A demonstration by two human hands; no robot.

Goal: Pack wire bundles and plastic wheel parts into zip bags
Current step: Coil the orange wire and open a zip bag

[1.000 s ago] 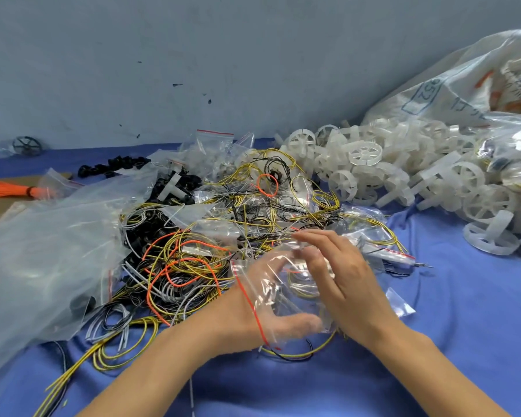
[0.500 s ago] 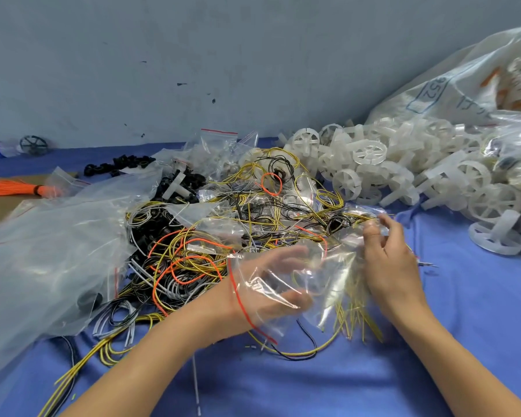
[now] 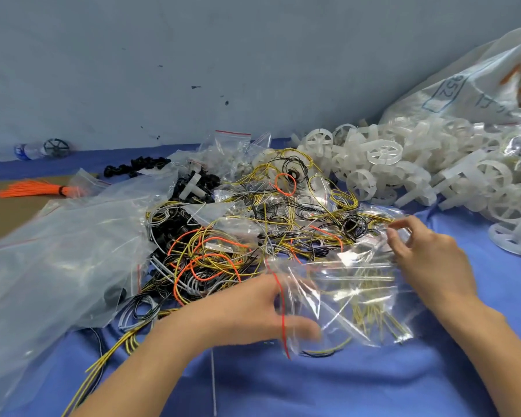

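1. Blue cloth (image 3: 283, 386) covers the work surface; both forearms enter from the bottom edge.
2. Left hand (image 3: 253, 311) sits at the red-striped mouth of a clear zip bag (image 3: 343, 302), thumb and fingers curled around the opening and gripping it (fingers blurred behind the plastic, so exact finger placement is not clear).
3. Right hand (image 3: 427, 260) is at the bag's far right edge, fingertips pinched on the plastic near a yellow wire.
4. Inside the bag: a yellow wire bundle (image 3: 373, 314), lying in the lower right part, seen through the film. The bag rests on the cloth just in front of the wire pile.
5. Wire pile (image 3: 253, 230) at centre: yellow, black, orange and grey loops tangled together, with small empty zip bags mixed in.
6. Large clear plastic sheet (image 3: 57, 260) lies left of the pile, overlapping its edge.
7. Plastic wheel parts (image 3: 385, 152), translucent white, heaped at right and behind the pile; a big printed sack (image 3: 478, 85) is behind them.
8. Far left: orange tassel-like bundle (image 3: 39, 188) on a brown board, black small parts (image 3: 136, 167) beside it, a bottle (image 3: 27, 150) by the grey wall (image 3: 223, 55).
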